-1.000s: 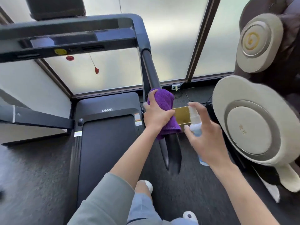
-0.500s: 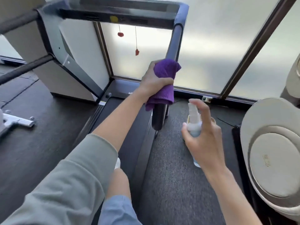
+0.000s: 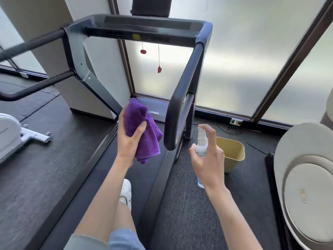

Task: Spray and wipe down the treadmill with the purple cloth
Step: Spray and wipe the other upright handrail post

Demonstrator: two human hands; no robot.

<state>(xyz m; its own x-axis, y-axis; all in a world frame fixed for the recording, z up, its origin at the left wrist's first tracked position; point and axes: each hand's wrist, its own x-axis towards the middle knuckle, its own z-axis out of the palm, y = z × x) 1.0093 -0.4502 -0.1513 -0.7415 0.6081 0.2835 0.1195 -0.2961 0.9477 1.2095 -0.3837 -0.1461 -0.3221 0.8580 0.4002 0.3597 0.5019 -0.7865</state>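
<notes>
The treadmill fills the middle of the view, its console bar (image 3: pixel 147 31) up top and its dark right handrail (image 3: pixel 182 98) curving down toward me. The bunched purple cloth (image 3: pixel 144 130) is held in my left hand (image 3: pixel 128 139), above the belt and just left of the handrail, not touching it. A small white spray bottle (image 3: pixel 201 143) stands upright in my right hand (image 3: pixel 209 159), to the right of the handrail's lower end, with my forefinger arched over the nozzle.
A yellow bin (image 3: pixel 232 150) stands on the dark floor right of the treadmill. A large beige round machine (image 3: pixel 304 186) crowds the right edge. A white exercise machine (image 3: pixel 16 134) sits at the left. Frosted windows (image 3: pixel 243 60) close off the far side. My white shoe (image 3: pixel 126 192) rests on the belt.
My left hand has taken the cloth off the right handrail and lowered it to the left. The view has swung to show the console and both handrails. The spray bottle stays raised.
</notes>
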